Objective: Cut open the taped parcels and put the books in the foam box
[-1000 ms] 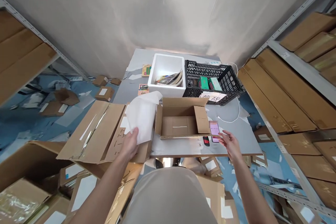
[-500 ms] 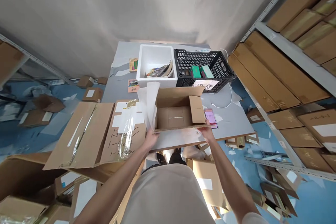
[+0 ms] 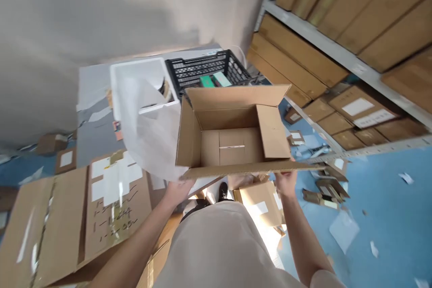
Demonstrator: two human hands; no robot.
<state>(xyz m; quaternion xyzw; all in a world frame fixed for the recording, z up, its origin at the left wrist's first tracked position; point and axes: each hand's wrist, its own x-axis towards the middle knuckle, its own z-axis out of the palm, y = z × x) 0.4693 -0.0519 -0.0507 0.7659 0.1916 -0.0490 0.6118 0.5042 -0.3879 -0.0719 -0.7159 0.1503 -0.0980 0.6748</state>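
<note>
An empty cardboard box [image 3: 232, 144], flaps spread, is held up in front of me over the table's front edge. My left hand [image 3: 180, 190] grips its near left corner, fingers partly hidden under the flap. At the near right side, my right hand [image 3: 286, 183] is closed on the box's edge. A white foam sheet [image 3: 151, 144] hangs out from the box's left side and covers part of a white foam bin [image 3: 118, 94]. Behind the box stands a black plastic crate [image 3: 184, 72] with green boxes [image 3: 206, 82] inside.
A large carton [image 3: 67, 216] with handwriting and tape stands at the left. Shelving [image 3: 310, 31] stacked with cartons rises on the right. Below me, a carton [image 3: 263, 200] lies on the floor. Paper scraps [image 3: 344, 229] are scattered over the blue floor.
The box has been lifted off the table and brought closer, with both hands on it. My view has turned right. The foam sheet has swung out to the left.
</note>
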